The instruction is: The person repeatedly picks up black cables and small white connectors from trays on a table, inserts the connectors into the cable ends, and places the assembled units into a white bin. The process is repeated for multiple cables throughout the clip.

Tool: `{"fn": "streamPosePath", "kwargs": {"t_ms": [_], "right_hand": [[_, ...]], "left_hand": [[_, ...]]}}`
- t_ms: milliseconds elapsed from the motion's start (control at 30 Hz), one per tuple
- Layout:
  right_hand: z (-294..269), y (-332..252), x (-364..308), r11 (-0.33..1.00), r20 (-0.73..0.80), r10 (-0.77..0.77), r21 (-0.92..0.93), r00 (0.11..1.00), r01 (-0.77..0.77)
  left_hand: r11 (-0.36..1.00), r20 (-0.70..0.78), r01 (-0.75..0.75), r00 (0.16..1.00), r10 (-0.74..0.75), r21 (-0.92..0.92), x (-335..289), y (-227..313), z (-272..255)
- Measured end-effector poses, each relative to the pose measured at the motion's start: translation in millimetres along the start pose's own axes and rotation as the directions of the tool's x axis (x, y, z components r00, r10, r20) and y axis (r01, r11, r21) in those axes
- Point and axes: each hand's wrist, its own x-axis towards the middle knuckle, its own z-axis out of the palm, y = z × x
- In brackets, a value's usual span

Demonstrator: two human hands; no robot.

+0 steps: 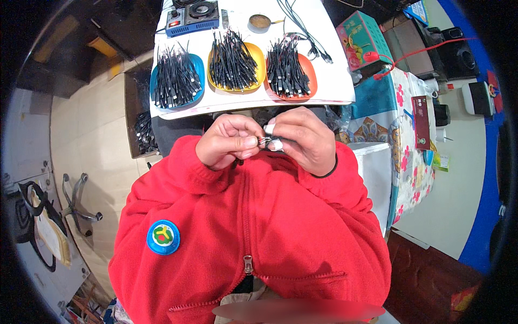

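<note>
Pinching thin wires between thumb and forefinger, your left hand is nearly closed, its other fingers curled in. Your right hand meets it from the right, thumb and forefinger closed on a short black cable that is mostly hidden, so you cannot tell how the wires join it. White coverings wrap those right fingertips. The wires sit between your two hands, in front of your red jacket and just off the near edge of the white table. Beyond them, three trays stand in a row, each heaped with black cables: a blue tray on the left, a yellow tray in the middle and an orange tray on the right. At the far left of the table is a blue device; a round tin stands to its right, with loose cables farther right.
</note>
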Motion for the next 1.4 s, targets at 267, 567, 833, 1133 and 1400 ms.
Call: {"fn": "streamPosePath", "kwargs": {"t_ms": [267, 567, 833, 1133, 1400], "right_hand": [[1.0, -4.5, -3.0, 0.984, 0.115, 0.148, 0.086, 0.982, -0.158], [-5.7, -10.9, -7.1, 0.704, 0.287, 0.571, 0.310, 0.769, -0.639], [3.2, -22.2, -2.3, 0.980, 0.062, 0.131, -0.156, 0.989, -0.120], [4.2, -7.7, -11.4, 0.497, 0.337, 0.491, 0.649, 0.803, -0.576], [2.6, -6.3, 5.0, 0.991, -0.036, -0.097, 0.084, 0.995, 0.100]], "left_hand": [[0.890, -0.029, -0.037, 0.998, 0.056, 0.455, -2.2, 11.1, 7.7], [0.642, 0.044, -0.172, 0.976, 0.211, 0.747, -3.4, 12.2, 6.4], [0.862, -0.036, -0.098, 0.990, 0.133, 0.497, -2.3, 4.1, 3.5], [0.997, 0.031, -0.033, 0.999, 0.031, 0.070, -2.2, 2.4, -1.0], [0.934, 0.212, 0.180, 0.970, -0.117, -0.310, 3.1, -6.5, 1.1]]}}
